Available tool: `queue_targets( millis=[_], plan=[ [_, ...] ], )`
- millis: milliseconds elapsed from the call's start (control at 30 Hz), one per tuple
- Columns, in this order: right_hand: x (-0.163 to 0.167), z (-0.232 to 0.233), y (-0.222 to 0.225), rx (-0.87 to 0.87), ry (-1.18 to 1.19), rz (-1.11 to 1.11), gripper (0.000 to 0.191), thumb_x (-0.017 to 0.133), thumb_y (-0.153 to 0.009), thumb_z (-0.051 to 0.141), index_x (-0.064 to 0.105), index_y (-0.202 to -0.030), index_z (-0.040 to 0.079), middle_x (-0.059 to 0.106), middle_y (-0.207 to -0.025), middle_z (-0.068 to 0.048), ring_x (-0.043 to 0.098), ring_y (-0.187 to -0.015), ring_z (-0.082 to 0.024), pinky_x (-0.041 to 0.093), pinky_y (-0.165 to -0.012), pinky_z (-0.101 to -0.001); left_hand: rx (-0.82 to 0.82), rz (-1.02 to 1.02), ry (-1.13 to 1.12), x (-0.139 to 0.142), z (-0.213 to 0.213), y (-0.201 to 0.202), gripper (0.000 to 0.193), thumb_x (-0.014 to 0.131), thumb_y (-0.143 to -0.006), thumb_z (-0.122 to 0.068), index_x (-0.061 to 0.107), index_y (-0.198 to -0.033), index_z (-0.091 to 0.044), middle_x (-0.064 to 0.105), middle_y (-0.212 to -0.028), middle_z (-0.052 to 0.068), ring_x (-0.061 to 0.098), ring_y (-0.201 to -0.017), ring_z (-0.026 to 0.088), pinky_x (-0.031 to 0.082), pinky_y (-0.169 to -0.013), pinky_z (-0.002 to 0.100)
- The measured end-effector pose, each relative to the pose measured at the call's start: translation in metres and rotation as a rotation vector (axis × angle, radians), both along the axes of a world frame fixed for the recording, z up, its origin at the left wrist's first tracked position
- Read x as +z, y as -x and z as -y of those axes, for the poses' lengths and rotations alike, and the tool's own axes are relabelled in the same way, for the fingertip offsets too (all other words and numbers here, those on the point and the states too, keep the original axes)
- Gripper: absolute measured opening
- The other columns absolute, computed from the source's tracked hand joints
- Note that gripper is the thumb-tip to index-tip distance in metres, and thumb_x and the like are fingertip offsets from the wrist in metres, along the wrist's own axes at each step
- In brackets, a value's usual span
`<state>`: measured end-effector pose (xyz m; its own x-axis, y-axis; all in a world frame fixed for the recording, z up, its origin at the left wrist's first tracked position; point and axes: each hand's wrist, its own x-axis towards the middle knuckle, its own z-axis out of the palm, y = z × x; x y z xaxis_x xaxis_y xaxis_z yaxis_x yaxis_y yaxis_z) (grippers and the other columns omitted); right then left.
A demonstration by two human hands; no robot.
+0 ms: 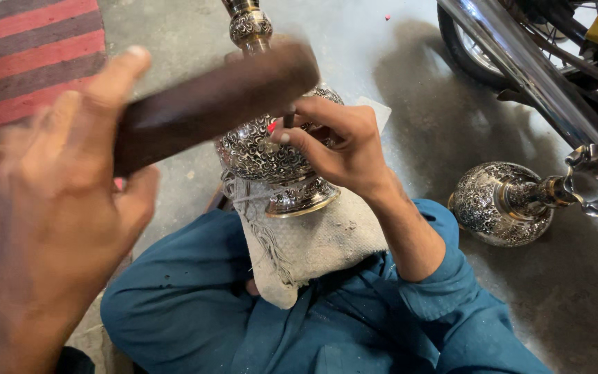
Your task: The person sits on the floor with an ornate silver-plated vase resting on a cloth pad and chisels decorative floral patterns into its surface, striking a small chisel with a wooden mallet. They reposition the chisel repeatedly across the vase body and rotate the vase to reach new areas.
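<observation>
On our lap, over a white cloth, lies the engraved silver vase, above it our left hand is closed around a dark wooden mallet, and our right hand pinches a thin chisel against the vase.

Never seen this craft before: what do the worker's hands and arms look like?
No gloves, rings or watch show on either hand. The right hand comes from a rolled-up teal cloth sleeve. The left hand is blurred; its sleeve is out of view.
</observation>
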<state>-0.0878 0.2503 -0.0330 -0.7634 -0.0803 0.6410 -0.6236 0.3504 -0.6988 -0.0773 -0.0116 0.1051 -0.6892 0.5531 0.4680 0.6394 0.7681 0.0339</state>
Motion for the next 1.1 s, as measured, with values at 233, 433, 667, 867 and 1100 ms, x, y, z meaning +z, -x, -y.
queue_targets(
  millis=[233, 433, 667, 867, 1100],
  plan=[
    [0.000, -0.001, 0.002, 0.073, 0.010, -0.019, 0.026, 0.073, -0.101, 0.003, 0.068, -0.126, 0.000, 0.079, -0.106, -0.009, 0.079, -0.097, -0.014, 0.066, -0.082, -0.0239, -0.029, -0.007, -0.098, -0.010, 0.009, 0.004, 0.060, 0.068, -0.094, -0.004, 0.050, -0.149, -0.018, 0.063, -0.116, 0.009, 0.064, -0.102, 0.027, 0.049, -0.088, 0.041],
    [0.004, 0.000, 0.002, 0.083, 0.025, 0.013, 0.024, 0.072, -0.100, -0.001, 0.068, -0.123, 0.000, 0.079, -0.101, -0.009, 0.079, -0.095, -0.014, 0.066, -0.082, -0.0254, 0.052, -0.148, 0.106, -0.012, 0.015, 0.009, 0.067, 0.074, -0.091, -0.004, 0.054, -0.153, -0.018, 0.056, -0.101, 0.007, 0.059, -0.098, 0.026, 0.044, -0.091, 0.041],
    [0.009, 0.003, -0.001, 0.109, 0.080, 0.048, 0.019, 0.070, -0.100, -0.003, 0.069, -0.118, -0.002, 0.078, -0.099, -0.009, 0.079, -0.093, -0.014, 0.065, -0.083, -0.0254, 0.072, -0.169, 0.174, -0.004, 0.010, 0.011, 0.073, 0.081, -0.084, -0.008, 0.057, -0.152, -0.018, 0.059, -0.103, 0.009, 0.061, -0.099, 0.030, 0.044, -0.089, 0.045],
    [-0.002, -0.001, 0.004, 0.156, 0.192, 0.109, 0.022, 0.068, -0.101, -0.003, 0.065, -0.123, -0.003, 0.078, -0.096, -0.010, 0.074, -0.086, -0.014, 0.061, -0.077, -0.0255, 0.098, -0.204, 0.186, -0.005, 0.010, 0.009, 0.068, 0.081, -0.082, -0.005, 0.058, -0.144, -0.018, 0.059, -0.102, 0.011, 0.062, -0.093, 0.033, 0.048, -0.087, 0.049],
    [-0.025, -0.030, 0.018, 0.317, 0.722, 0.104, 0.020, 0.063, -0.110, 0.006, 0.061, -0.129, 0.001, 0.075, -0.099, -0.012, 0.077, -0.098, -0.021, 0.066, -0.095, -0.0400, 0.374, 0.447, -0.494, -0.084, 0.028, -0.021, 0.041, 0.070, -0.090, -0.005, 0.053, -0.128, -0.007, 0.061, -0.085, 0.011, 0.065, -0.074, 0.022, 0.052, -0.071, 0.038]
  ],
)
